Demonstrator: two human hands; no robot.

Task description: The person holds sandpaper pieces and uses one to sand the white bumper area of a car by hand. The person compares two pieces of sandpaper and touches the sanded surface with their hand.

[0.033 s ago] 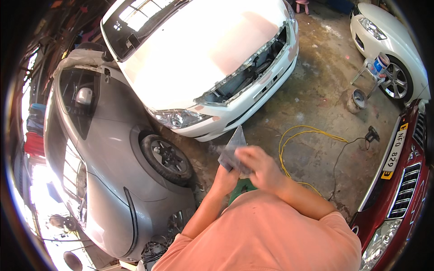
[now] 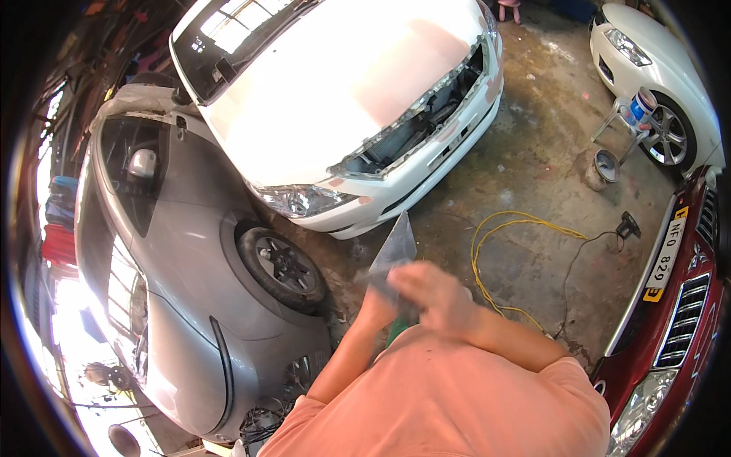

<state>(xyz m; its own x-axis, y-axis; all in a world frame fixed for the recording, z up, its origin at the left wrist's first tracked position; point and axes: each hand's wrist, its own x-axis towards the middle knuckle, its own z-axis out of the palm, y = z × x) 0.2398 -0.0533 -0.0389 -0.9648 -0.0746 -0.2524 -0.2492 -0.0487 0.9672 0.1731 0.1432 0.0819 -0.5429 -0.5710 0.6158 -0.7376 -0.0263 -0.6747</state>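
Note:
Near the centre, my left hand (image 2: pixel 376 302) holds a flat grey pointed sheet (image 2: pixel 397 238) by its lower end, the tip up toward the white car's bumper. My right hand (image 2: pixel 432 295) is closed on a small dark grey piece (image 2: pixel 397 286), blurred by motion, over the sheet's lower part; whether the two pieces touch is unclear. My right hand partly hides my left fingers. Something green (image 2: pixel 399 326) shows just below my hands.
A white car (image 2: pixel 327 91) with an exposed front, a silver car (image 2: pixel 175 320), another white car (image 2: pixel 647 46) and a red vehicle (image 2: pixel 632 335) surround me. A yellow cable (image 2: pixel 525 217) lies on the concrete. A can (image 2: pixel 640 107) on a stool and a pot (image 2: pixel 604 169) stand right.
My right hand has moved slightly downward with the dark piece and is more blurred. More of the grey sheet shows above it.

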